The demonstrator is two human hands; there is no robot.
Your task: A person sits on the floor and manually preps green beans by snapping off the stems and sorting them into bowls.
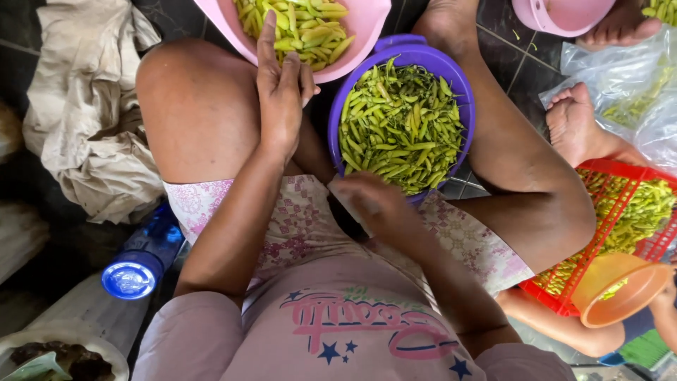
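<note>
My left hand [282, 92] reaches forward over my left knee, fingers stretched and apart, its fingertips above the near rim of a pink bowl [367, 28] that holds yellow-green pods. It holds nothing that I can see. A purple bowl [462, 92] full of darker green pods [402, 127] stands on the floor between my legs. My right hand [370, 201] is blurred at that bowl's near edge, fingers curled, with something pale beside it that I cannot make out.
A blue-capped bottle [137, 264] lies by my left thigh, beside crumpled beige cloth [92, 120]. At right are another person's feet [578, 127], a red basket [599, 247] of pods, an orange bowl [620, 289], a plastic bag [627, 85] and a second pink bowl [564, 14].
</note>
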